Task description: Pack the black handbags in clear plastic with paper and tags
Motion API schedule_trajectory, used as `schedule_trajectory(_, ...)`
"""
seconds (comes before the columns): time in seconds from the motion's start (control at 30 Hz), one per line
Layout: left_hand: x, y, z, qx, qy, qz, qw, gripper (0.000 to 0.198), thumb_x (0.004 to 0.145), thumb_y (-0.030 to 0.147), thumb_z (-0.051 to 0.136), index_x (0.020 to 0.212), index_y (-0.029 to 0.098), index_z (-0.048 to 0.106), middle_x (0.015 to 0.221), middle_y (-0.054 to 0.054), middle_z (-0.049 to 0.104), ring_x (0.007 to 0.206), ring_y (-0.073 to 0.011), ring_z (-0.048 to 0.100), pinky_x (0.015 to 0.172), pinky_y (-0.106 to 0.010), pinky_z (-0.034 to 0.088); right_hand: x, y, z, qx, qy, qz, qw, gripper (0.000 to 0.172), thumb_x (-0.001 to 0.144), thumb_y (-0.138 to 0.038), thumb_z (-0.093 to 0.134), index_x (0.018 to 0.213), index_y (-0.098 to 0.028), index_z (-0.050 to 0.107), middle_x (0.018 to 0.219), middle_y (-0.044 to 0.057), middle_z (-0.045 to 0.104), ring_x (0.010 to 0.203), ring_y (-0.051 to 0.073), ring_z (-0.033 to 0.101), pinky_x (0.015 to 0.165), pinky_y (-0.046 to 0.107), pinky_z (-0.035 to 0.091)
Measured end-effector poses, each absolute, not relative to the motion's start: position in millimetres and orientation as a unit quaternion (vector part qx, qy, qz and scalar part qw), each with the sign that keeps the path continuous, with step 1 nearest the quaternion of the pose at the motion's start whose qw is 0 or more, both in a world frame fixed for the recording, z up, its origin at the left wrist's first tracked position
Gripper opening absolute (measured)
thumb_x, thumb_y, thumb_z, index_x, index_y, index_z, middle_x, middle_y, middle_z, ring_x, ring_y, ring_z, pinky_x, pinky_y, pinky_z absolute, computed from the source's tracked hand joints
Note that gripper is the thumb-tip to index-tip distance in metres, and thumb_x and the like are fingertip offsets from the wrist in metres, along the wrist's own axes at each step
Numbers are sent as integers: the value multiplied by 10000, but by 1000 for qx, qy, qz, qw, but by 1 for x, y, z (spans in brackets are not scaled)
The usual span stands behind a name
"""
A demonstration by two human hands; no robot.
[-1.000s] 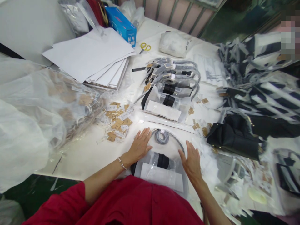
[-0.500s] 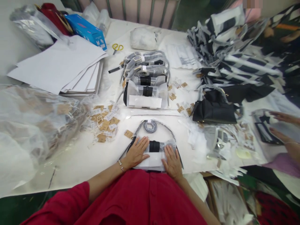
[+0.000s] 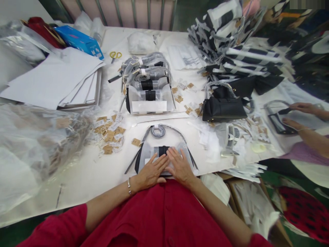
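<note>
A black handbag (image 3: 138, 160) wrapped in clear and white covering lies flat at the table's near edge. Its wrapped handle arches away from me, with a coiled grey strap (image 3: 157, 131) inside the arch. My left hand (image 3: 153, 171) rests flat on the lower middle of the bag, fingers stretched out. Beside it my right hand (image 3: 180, 167) also lies flat, its fingertips by the black band across the bag's centre. The two hands nearly meet and cover much of the front. A brown tag (image 3: 136, 142) lies by the handle's left side.
Beyond stands a row of wrapped handbags (image 3: 149, 107). Brown tags (image 3: 109, 136) and white sheets (image 3: 53, 75) lie left, near yellow-handled scissors (image 3: 115, 55). An unwrapped black bag (image 3: 223, 109) sits right. Further right, a co-worker's hands (image 3: 303, 115) touch another bag.
My hands have slid inward from the bag's two sides to its middle. The whole view has shifted, and the co-worker's hands have moved over their bag.
</note>
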State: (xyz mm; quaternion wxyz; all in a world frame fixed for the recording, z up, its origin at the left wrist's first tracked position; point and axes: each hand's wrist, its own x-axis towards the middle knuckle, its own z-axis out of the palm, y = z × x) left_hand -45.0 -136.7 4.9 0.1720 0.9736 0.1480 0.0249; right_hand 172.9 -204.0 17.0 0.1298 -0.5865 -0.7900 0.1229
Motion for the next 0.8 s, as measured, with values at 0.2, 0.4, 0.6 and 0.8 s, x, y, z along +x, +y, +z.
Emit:
schedule_trajectory(0.2, -46, -152, -23, 977, 155, 19, 142, 682, 993, 498, 366, 1539, 144, 163, 1587, -125, 270, 1481, -244, 207, 1212, -487, 134, 158, -226, -17, -559, -817, 81, 117, 795, 916, -568, 488, 1491, -53, 296, 1511, 188, 407, 1449, 307, 278, 1184, 569, 239)
schedule_trajectory(0.4, -45, -157, -39, 979, 159, 44, 118, 599, 1008, 449, 357, 1515, 150, 251, 1557, -128, 338, 1468, -251, 247, 1209, -508, 150, 162, -227, -40, -546, -825, 52, 137, 758, 914, -549, 497, 1460, -44, 354, 1495, 201, 424, 1447, 321, 277, 1173, 580, 246)
schedule_trajectory(0.6, -43, -156, -39, 977, 164, 51, 123, 609, 997, 449, 396, 1510, 153, 259, 1547, -135, 356, 1458, -253, 275, 1208, -507, 172, 159, -224, -45, -552, -819, 35, 154, 741, 913, -522, 502, 1470, -61, 340, 1471, 190, 462, 1435, 305, 304, 1165, 569, 266)
schedule_trajectory(0.8, -50, -151, -21, 975, 159, 62, 143, 712, 971, 554, 388, 1526, 146, 208, 1564, -138, 319, 1471, -265, 234, 1207, -497, 171, 167, -226, -11, -540, -831, 53, 123, 762, 919, -519, 511, 1510, -106, 265, 1519, 166, 402, 1449, 282, 285, 1177, 527, 265)
